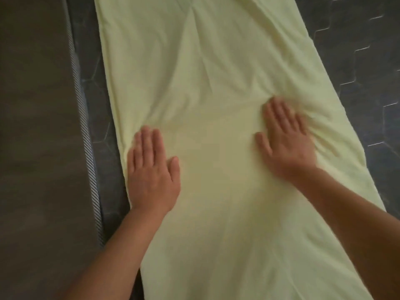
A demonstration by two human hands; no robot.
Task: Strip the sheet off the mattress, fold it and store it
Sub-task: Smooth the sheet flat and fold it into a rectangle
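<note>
A pale yellow sheet (212, 68) lies folded into a long strip on the dark floor, running away from me. My left hand (152, 169) presses flat on it near its left edge, fingers straight and together. My right hand (285, 137) lies flat on the right side of the strip, fingers straight, with small wrinkles bunched beyond the fingertips. The bare grey-brown mattress (36, 137) lies to the left, its striped piping (86, 135) along the edge beside the sheet.
Dark hexagonal floor tiles (355, 68) show to the right of the sheet and in a narrow gap (93, 94) between sheet and mattress.
</note>
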